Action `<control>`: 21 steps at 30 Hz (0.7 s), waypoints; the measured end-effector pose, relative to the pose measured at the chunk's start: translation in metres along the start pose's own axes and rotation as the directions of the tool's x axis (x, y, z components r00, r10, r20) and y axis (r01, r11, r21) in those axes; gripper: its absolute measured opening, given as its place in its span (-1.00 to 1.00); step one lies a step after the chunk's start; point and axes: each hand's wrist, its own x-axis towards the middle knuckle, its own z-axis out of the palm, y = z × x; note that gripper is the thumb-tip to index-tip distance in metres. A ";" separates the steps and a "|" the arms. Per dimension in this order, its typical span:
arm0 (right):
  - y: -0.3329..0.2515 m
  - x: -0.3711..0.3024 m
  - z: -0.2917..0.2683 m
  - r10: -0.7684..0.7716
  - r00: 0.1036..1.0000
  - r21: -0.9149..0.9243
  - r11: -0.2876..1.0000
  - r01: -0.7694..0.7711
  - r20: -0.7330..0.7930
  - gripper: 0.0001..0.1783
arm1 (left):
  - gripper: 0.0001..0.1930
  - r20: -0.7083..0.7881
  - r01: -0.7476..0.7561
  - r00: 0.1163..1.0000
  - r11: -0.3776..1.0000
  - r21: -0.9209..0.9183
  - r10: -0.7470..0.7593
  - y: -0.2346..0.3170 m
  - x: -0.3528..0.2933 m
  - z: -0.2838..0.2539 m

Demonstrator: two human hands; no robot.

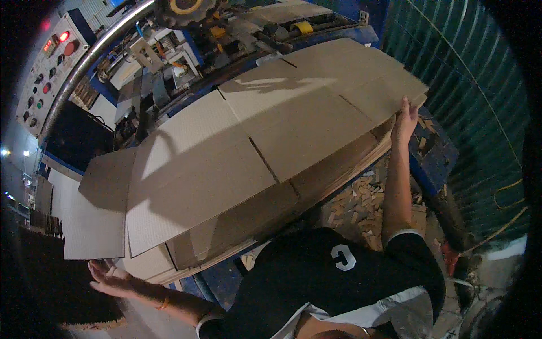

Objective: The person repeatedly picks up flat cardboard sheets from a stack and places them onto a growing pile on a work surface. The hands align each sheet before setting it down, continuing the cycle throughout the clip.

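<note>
A large flat sheet of brown corrugated cardboard (305, 130), creased and cut with several dark slots, spans the middle of the head view. It lies slantwise over more cardboard (220, 240), whose near edges show beneath it. My right hand (403, 125) grips the sheet at its right end, fingers on top of the edge. Down at the left, my left hand (110, 277) is palm up with fingers apart. Its fingertips are just below the lower edge of a pale cardboard flap (93, 220); whether they touch it I cannot tell.
Beyond the sheet stands a machine (169, 53) with a metal rail (84, 65). A control panel (51, 73) with buttons and red lights is at far left. Cardboard offcuts (358, 206) litter the floor. A green corrugated wall (474, 113) and a yellow rope (499, 229) are at right.
</note>
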 end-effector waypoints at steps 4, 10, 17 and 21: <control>-0.004 0.053 0.014 0.258 0.966 -0.046 0.965 -0.257 0.016 -0.42 | -0.60 -0.026 0.254 0.967 0.967 -0.008 -0.254 -0.049 0.044 -0.053; -0.097 -0.019 0.016 -0.150 0.954 -0.305 0.924 0.229 0.261 -0.45 | -0.62 0.273 0.207 0.921 0.942 0.263 -0.278 -0.046 0.015 -0.083; -0.106 -0.145 0.015 0.036 0.142 -0.134 0.618 0.774 0.989 -0.71 | -0.68 0.796 -0.378 0.575 0.802 0.463 -0.189 -0.018 -0.118 -0.034; -0.090 -0.149 0.026 0.091 -0.031 -0.023 0.536 0.844 0.995 -0.66 | -0.53 0.914 -0.786 0.085 0.537 0.306 -0.396 -0.020 -0.150 0.013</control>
